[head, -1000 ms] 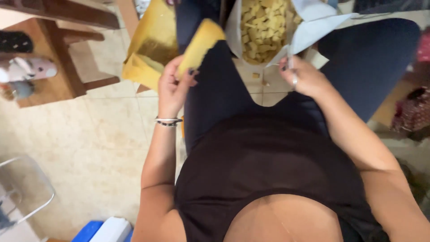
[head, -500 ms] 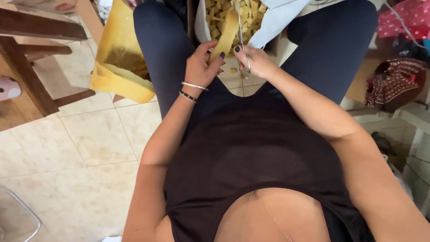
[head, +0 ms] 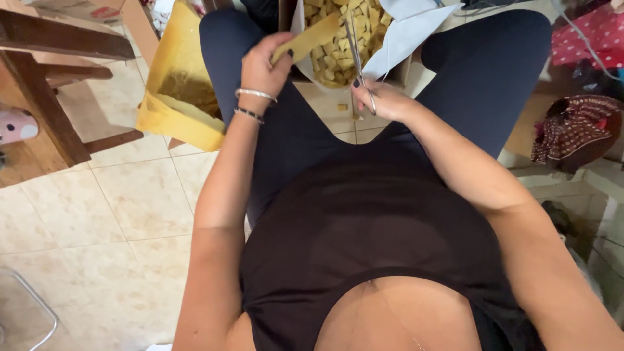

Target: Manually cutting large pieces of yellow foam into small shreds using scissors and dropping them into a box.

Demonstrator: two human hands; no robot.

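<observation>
Your left hand pinches a yellow foam strip above the box of cut pieces between your knees; your right hand grips scissors, blades meeting the strip.

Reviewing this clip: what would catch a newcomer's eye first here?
Top centre, the left hand holds a yellow strip up to scissors gripped in the right hand, over a lined box full of small yellow pieces between the knees. A larger yellow sheet lies on the tiled floor to the left.
</observation>
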